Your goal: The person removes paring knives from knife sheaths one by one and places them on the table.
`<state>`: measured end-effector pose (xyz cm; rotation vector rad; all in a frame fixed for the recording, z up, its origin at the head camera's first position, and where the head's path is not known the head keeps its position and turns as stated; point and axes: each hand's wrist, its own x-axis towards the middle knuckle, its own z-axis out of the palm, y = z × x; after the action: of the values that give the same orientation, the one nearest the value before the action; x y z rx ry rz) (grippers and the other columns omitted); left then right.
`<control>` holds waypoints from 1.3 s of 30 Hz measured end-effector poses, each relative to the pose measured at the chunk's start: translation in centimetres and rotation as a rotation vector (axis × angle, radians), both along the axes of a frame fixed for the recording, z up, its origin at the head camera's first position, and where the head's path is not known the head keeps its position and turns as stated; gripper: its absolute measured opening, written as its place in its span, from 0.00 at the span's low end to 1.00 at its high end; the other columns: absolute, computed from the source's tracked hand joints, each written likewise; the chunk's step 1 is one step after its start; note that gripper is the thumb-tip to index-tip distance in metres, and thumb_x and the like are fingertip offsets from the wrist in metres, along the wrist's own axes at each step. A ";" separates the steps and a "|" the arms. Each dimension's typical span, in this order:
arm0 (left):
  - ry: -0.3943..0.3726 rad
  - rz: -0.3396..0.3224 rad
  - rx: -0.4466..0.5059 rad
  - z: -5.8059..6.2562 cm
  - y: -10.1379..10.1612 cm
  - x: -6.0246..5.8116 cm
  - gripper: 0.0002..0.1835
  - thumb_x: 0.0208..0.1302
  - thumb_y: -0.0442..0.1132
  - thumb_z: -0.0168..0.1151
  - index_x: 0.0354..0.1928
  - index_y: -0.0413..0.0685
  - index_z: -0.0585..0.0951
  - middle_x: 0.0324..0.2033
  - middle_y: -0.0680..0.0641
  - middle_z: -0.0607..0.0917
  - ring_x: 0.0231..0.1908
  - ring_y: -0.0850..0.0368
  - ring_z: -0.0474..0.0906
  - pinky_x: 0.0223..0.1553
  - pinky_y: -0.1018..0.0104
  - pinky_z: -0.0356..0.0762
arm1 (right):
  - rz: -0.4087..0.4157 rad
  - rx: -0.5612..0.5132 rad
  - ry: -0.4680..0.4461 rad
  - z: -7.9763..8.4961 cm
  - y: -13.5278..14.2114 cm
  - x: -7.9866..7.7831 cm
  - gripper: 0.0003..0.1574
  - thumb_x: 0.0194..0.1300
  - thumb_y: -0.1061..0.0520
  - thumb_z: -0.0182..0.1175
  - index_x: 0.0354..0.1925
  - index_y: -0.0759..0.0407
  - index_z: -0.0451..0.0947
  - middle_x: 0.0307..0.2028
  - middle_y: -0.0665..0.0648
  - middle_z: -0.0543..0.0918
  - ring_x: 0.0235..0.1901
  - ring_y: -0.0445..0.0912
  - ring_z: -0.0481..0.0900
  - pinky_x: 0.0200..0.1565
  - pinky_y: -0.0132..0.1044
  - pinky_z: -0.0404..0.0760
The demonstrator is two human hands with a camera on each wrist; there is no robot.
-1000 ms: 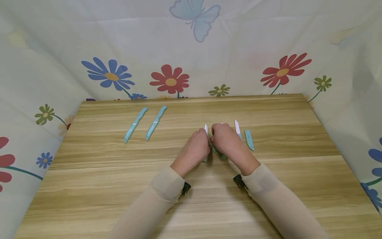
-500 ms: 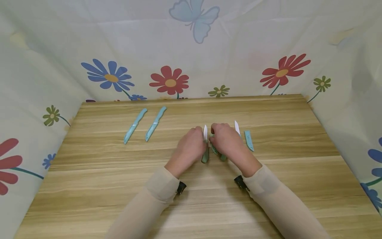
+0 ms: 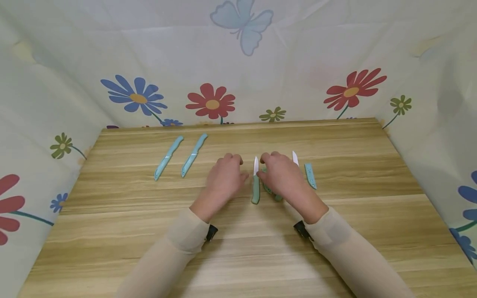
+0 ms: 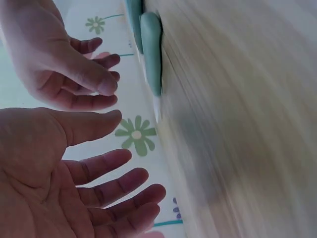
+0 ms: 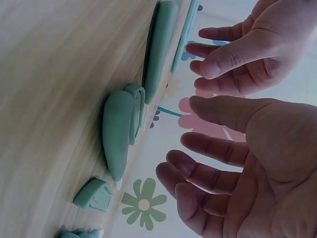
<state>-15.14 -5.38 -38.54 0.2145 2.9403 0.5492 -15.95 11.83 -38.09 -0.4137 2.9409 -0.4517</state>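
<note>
A knife with a green handle and white blade (image 3: pixel 256 182) lies on the table between my hands, blade pointing away. Left of it my left hand (image 3: pixel 223 176) hovers with loosely bent fingers, holding nothing. My right hand (image 3: pixel 281 176) is above the things to the knife's right, its fingers relaxed and apart from them in the right wrist view. Partly under it in the head view are a green knife sheath (image 5: pixel 136 111) and a second green-handled knife (image 5: pixel 116 134). Another small green sheath (image 5: pixel 94 195) shows in the right wrist view. A white blade (image 3: pixel 295 158) sticks out beyond the right hand.
A light blue sheath (image 3: pixel 310 176) lies at the right. Two sheathed light blue knives (image 3: pixel 169 158) (image 3: pixel 194 155) lie side by side at the back left. The wooden table (image 3: pixel 149 231) meets a flowered cloth (image 3: pixel 298 54) at its back and sides.
My left hand has let go of the green-handled knife and drawn away to the left, its fingers spreading. My right hand stays nearly in place, its fingers loosened. The knives remain lying on the table.
</note>
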 end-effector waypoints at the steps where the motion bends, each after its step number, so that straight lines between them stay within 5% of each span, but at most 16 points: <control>1: 0.008 -0.003 -0.008 0.0 -0.2 0.0 0.22 0.73 0.47 0.70 0.60 0.41 0.82 0.54 0.41 0.82 0.53 0.42 0.81 0.53 0.49 0.83 | 0.009 0.003 0.011 0.0 0.0 0.1 0.26 0.74 0.48 0.68 0.62 0.60 0.82 0.53 0.64 0.85 0.49 0.58 0.86 0.44 0.53 0.86; 13: 0.165 -0.068 -0.090 0.2 -3.8 -0.9 0.24 0.71 0.48 0.72 0.61 0.40 0.84 0.56 0.38 0.82 0.57 0.36 0.78 0.58 0.43 0.80 | 0.084 0.047 0.152 -0.6 -0.5 0.6 0.28 0.71 0.45 0.71 0.62 0.58 0.82 0.54 0.62 0.84 0.51 0.60 0.83 0.47 0.54 0.85; 19: 0.219 -0.091 -0.136 0.1 -5.7 -1.7 0.25 0.71 0.49 0.72 0.63 0.41 0.83 0.56 0.39 0.81 0.57 0.36 0.77 0.56 0.40 0.78 | 0.124 0.088 0.136 -0.6 -1.3 0.6 0.32 0.73 0.42 0.69 0.67 0.56 0.80 0.58 0.61 0.82 0.56 0.59 0.81 0.50 0.55 0.84; 28: 0.219 -0.093 -0.173 -0.1 -8.4 -3.2 0.25 0.73 0.48 0.69 0.65 0.41 0.81 0.63 0.37 0.78 0.65 0.33 0.72 0.63 0.37 0.73 | 0.166 0.139 0.138 -0.7 -2.5 0.7 0.34 0.74 0.40 0.67 0.70 0.53 0.77 0.62 0.59 0.80 0.61 0.58 0.78 0.57 0.57 0.81; 39: 0.206 -0.084 -0.201 -0.6 -10.5 -5.6 0.28 0.74 0.47 0.67 0.69 0.39 0.78 0.63 0.34 0.78 0.64 0.31 0.72 0.64 0.33 0.71 | 0.184 0.111 0.150 -1.2 -3.8 0.7 0.33 0.73 0.40 0.68 0.69 0.52 0.78 0.61 0.58 0.80 0.60 0.57 0.77 0.54 0.54 0.81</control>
<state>-20.75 -15.89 -39.12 0.3898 3.1390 0.2298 -15.27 7.98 -39.27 -0.7259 3.0132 -0.2426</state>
